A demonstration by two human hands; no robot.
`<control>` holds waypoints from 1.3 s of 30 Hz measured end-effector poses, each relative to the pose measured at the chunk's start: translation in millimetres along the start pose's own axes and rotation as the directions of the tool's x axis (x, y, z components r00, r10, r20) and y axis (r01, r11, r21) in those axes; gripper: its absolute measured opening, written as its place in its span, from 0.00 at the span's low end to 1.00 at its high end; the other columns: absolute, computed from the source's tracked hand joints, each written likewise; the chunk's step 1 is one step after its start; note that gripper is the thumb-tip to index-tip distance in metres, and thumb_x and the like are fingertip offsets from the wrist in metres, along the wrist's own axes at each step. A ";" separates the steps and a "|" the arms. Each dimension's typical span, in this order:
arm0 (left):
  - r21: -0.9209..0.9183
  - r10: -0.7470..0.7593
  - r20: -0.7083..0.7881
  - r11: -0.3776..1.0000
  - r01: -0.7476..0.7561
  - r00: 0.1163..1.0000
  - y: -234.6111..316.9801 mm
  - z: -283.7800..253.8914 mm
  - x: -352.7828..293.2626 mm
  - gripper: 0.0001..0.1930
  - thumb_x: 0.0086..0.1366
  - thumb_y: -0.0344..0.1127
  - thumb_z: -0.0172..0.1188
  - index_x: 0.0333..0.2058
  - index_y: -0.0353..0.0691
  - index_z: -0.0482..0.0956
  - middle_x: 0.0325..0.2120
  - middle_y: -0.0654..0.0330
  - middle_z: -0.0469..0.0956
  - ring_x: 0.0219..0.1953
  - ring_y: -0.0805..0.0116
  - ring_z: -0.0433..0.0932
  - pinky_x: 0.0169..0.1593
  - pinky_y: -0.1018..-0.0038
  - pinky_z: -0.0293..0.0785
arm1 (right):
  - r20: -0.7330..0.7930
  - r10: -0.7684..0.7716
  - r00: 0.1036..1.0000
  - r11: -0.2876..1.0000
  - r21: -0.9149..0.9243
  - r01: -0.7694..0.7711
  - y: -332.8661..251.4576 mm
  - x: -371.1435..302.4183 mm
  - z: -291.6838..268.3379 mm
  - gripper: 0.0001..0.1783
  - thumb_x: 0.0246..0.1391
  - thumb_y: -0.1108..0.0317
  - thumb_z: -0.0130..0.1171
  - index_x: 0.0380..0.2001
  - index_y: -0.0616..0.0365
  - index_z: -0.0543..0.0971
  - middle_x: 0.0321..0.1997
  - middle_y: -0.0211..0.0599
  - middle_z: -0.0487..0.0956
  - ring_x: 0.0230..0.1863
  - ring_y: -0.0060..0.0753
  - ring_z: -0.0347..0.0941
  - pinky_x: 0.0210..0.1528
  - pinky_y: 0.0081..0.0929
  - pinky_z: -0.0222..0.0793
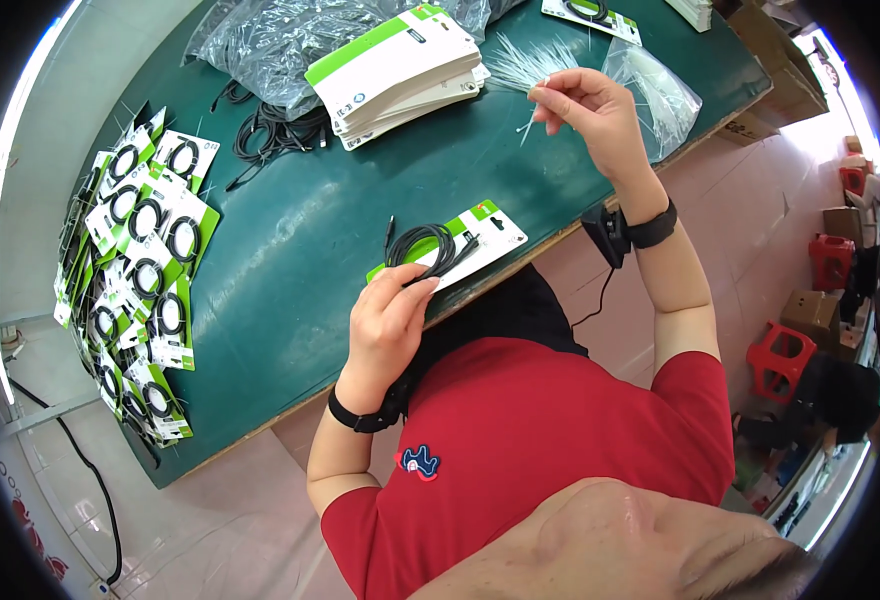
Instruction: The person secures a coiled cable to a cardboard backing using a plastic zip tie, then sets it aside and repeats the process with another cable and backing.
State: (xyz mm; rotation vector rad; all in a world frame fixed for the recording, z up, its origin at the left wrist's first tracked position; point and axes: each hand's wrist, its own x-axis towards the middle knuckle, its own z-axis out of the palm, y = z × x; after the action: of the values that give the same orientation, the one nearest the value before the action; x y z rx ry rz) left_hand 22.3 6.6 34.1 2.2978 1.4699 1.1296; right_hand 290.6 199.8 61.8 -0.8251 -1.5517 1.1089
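A white and green backing card [490, 232] lies on the green table [300, 250] near its front edge, with a coiled black cable [422, 246] resting on it. My left hand [388, 322] presses down on the card's near end and touches the coil. My right hand [592, 108] is raised farther back, pinching a thin white cable tie [530, 120] between thumb and fingers. Just behind that hand lies a spread bundle of white cable ties [520, 62].
A stack of blank cards [400, 72] and loose black cables [275, 130] sit mid-table, with clear plastic bags [280, 40] behind. Several finished carded cables [145, 270] are piled at the left end. Red stools [782, 355] and cardboard boxes [812, 315] stand on the floor at right.
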 end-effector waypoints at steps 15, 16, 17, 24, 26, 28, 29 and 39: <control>-0.116 -0.116 0.025 0.986 0.119 0.993 -3.8 -20.6 18.1 0.07 0.57 0.21 0.67 0.35 0.36 0.83 0.39 0.55 0.83 0.39 0.59 0.83 0.41 0.71 0.80 | 0.203 0.158 0.966 0.907 0.357 -0.224 -25.8 -5.6 15.7 0.05 0.61 0.73 0.61 0.31 0.57 0.76 0.35 0.34 0.78 0.31 0.19 0.75 0.25 0.15 0.67; -0.191 -0.153 0.033 0.969 0.156 0.988 -4.3 -22.6 18.9 0.07 0.57 0.22 0.67 0.36 0.35 0.83 0.37 0.56 0.83 0.37 0.61 0.83 0.39 0.71 0.80 | 0.170 0.135 0.976 0.923 0.337 -0.186 -27.9 -6.9 17.0 0.05 0.62 0.73 0.61 0.31 0.57 0.75 0.35 0.34 0.78 0.30 0.19 0.75 0.25 0.15 0.67; -0.265 -0.192 0.043 0.944 0.197 0.980 -4.7 -25.4 18.7 0.08 0.57 0.23 0.67 0.37 0.35 0.83 0.35 0.56 0.84 0.35 0.63 0.83 0.38 0.71 0.80 | 0.140 0.114 0.984 0.937 0.314 -0.153 -30.6 -8.8 19.2 0.05 0.62 0.73 0.61 0.31 0.57 0.75 0.34 0.34 0.78 0.29 0.19 0.75 0.25 0.15 0.67; -0.502 -0.572 0.505 0.415 0.759 0.647 -5.7 -48.1 31.0 0.10 0.59 0.30 0.69 0.39 0.32 0.84 0.30 0.60 0.84 0.31 0.74 0.82 0.34 0.77 0.77 | 0.044 -0.022 0.999 0.958 0.288 0.008 -59.8 -18.2 47.4 0.06 0.61 0.75 0.60 0.31 0.57 0.74 0.33 0.35 0.77 0.27 0.21 0.75 0.24 0.15 0.67; -0.493 -0.593 0.583 0.287 0.822 0.556 -3.4 -48.5 37.9 0.12 0.60 0.32 0.70 0.39 0.31 0.84 0.29 0.61 0.84 0.29 0.76 0.81 0.33 0.79 0.76 | 0.154 -0.076 0.985 0.968 0.250 0.035 -65.4 -24.4 55.0 0.05 0.61 0.76 0.60 0.32 0.58 0.74 0.33 0.36 0.78 0.27 0.21 0.76 0.24 0.15 0.68; -0.488 -0.586 0.601 0.269 0.831 0.543 -7.0 -46.8 42.4 0.13 0.60 0.32 0.70 0.40 0.30 0.84 0.30 0.60 0.84 0.30 0.76 0.81 0.33 0.79 0.77 | 0.212 -0.032 0.977 0.970 0.241 -0.021 -65.9 -29.0 62.0 0.05 0.61 0.76 0.60 0.32 0.58 0.74 0.32 0.36 0.78 0.27 0.21 0.76 0.24 0.15 0.69; -0.485 -0.574 0.619 0.258 0.836 0.536 -8.1 -46.7 44.2 0.13 0.59 0.33 0.70 0.40 0.30 0.84 0.31 0.58 0.84 0.30 0.75 0.82 0.34 0.79 0.77 | 0.265 0.007 0.964 0.972 0.224 -0.069 -66.3 -30.8 67.1 0.05 0.61 0.76 0.60 0.32 0.58 0.74 0.32 0.36 0.78 0.27 0.21 0.77 0.24 0.15 0.70; -0.414 -0.588 0.676 0.195 0.889 0.444 -11.6 -40.3 38.9 0.13 0.59 0.30 0.70 0.40 0.29 0.84 0.31 0.56 0.84 0.31 0.73 0.83 0.36 0.78 0.78 | 0.391 0.338 0.856 0.917 0.068 -0.393 -37.3 -23.9 84.4 0.08 0.57 0.71 0.66 0.31 0.59 0.75 0.28 0.31 0.80 0.25 0.18 0.79 0.25 0.14 0.73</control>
State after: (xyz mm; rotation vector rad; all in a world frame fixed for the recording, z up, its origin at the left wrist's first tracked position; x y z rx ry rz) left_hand -4.8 35.7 75.2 0.8379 1.3187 0.6591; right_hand 215.9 144.7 83.5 -0.8670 -1.6313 1.7224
